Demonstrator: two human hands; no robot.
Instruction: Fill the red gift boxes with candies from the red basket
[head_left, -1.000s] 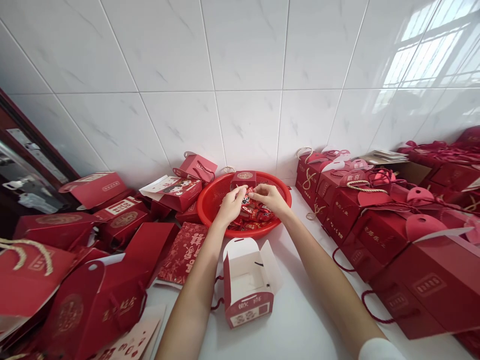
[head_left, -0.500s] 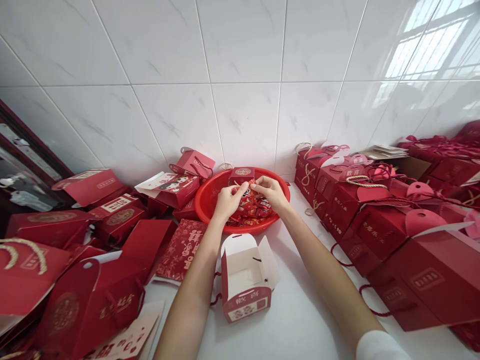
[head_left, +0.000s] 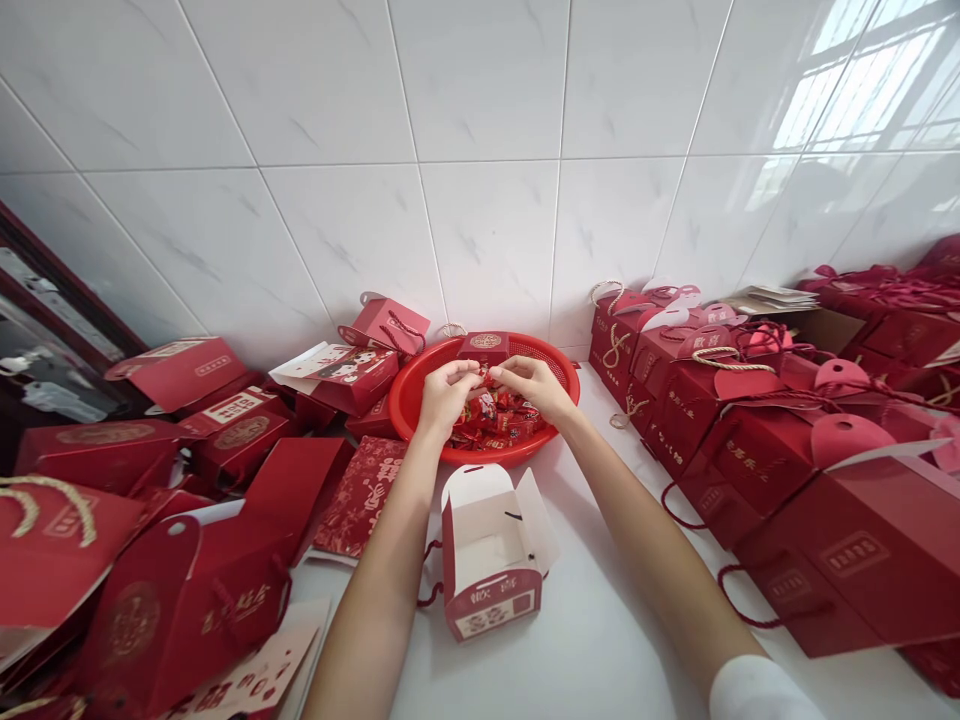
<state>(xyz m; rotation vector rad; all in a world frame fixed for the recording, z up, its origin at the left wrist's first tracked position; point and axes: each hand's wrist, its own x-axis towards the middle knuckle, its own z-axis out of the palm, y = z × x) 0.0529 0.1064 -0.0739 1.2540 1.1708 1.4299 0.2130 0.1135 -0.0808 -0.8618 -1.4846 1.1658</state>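
Observation:
My left hand (head_left: 450, 398) and my right hand (head_left: 535, 387) come together above a red plastic basket (head_left: 403, 400). Both are closed in a pinch, fingertips nearly touching, on a small red-wrapped candy (head_left: 487, 377) that the fingers partly hide. Below them in the basket lie several candies (head_left: 504, 428) in shiny red wrappers. A small red box (head_left: 484, 346) rests at the basket's back rim. Between my forearms an open gift box (head_left: 492, 560) stands on the white table, its flaps up and its white inside showing.
Red gift boxes with rope handles stand in rows on the right (head_left: 750, 450). On the left is a loose pile of red boxes (head_left: 187, 590), some open or tilted. A flat red printed packet (head_left: 360, 495) lies beside my left forearm. A tiled wall (head_left: 487, 230) rises behind.
My hands have shifted slightly, with the left fingers now more curled and raised. The candy between them shows less than before. The open gift box has stayed in place.

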